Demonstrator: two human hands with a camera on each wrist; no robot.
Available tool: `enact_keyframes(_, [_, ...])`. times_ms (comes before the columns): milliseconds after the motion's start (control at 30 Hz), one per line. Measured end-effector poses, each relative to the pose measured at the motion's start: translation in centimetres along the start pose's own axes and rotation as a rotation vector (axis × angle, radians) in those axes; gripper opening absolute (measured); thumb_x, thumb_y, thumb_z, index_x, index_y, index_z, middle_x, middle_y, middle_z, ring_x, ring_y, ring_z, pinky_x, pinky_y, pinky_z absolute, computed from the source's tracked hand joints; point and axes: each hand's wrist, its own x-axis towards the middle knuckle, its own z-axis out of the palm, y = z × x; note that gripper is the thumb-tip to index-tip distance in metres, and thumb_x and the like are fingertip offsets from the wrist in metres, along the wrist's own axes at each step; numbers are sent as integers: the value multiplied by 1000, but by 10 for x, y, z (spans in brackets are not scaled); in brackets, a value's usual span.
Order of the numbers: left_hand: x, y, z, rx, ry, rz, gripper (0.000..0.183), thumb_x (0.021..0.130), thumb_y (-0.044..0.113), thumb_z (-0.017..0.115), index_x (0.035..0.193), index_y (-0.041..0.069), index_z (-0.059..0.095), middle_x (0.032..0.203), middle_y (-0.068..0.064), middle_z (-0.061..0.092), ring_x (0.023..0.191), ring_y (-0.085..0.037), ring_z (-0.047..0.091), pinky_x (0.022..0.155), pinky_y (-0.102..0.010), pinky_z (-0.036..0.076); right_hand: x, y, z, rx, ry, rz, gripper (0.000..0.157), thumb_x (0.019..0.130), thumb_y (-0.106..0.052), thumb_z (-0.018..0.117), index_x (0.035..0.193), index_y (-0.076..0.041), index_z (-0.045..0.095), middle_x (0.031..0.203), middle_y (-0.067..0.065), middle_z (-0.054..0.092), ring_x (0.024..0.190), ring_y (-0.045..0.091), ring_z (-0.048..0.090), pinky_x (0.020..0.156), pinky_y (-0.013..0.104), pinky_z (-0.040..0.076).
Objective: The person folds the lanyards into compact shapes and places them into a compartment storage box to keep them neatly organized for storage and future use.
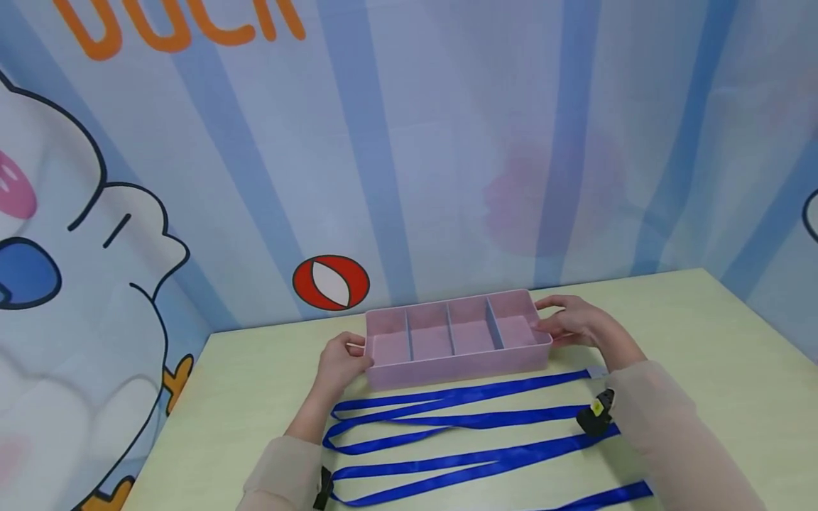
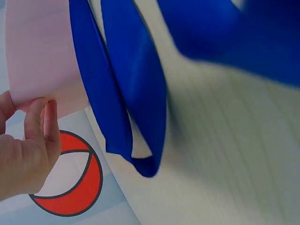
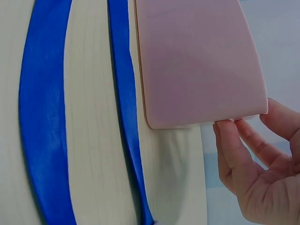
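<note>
Box (image 1: 456, 367), pink and open-topped, lies at the far side of the pale yellow bench (image 1: 185, 433), long side toward the person, just in front of the backdrop (image 1: 447, 142). Three bluish dividers (image 1: 494, 323) split it into four compartments, no contents seen. Left hand (image 1: 341, 360) pinches the left end wall; grip narrow, thumb and fingers on the rim area. Right hand (image 1: 575, 321) does the same at the right end, grip also narrow, thumb over the rim, fingers outside. Can't tell if the base touches the bench. Blue straps (image 1: 479, 420) lie in rough rows nearer the person, folded loops toward the left, right ends partly under the right sleeve (image 1: 671, 419). Black wrist camera (image 1: 597, 413) sits by that sleeve's cuff. Backdrop print: blue stripes, red-and-white ball (image 1: 358, 282), orange letters (image 1: 232, 35), white cartoon figure (image 1: 64, 333).
</note>
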Motion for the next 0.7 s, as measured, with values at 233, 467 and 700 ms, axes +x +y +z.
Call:
enact_keyframes(233, [2,6,10,-18,6,-5,28,75,-6,65,102,-7,59,89,-17,62,79,-25,59,65,-31,55,-2,3,-10,0,-5,-3,70,88,-18,66,142,1,27,116,20,55,87,21,59,75,34,54])
enact_keyframes(467, [3,7,18,-2,17,-13,28,76,-5,65,103,-5,59,88,-15,62,77,-23,58,64,-30,54,0,10,-15,23,-10,-7,69,88,-16,64,142,3,25,112,17,58,83,19,61,76,34,54])
enact_keyframes(700, [4,8,26,-14,26,-26,27,75,-5,64,102,-4,59,89,-15,61,78,-24,58,64,-30,54,2,13,-21,-7,3,-3,68,88,-16,64,141,3,27,112,17,58,83,18,61,76,35,54])
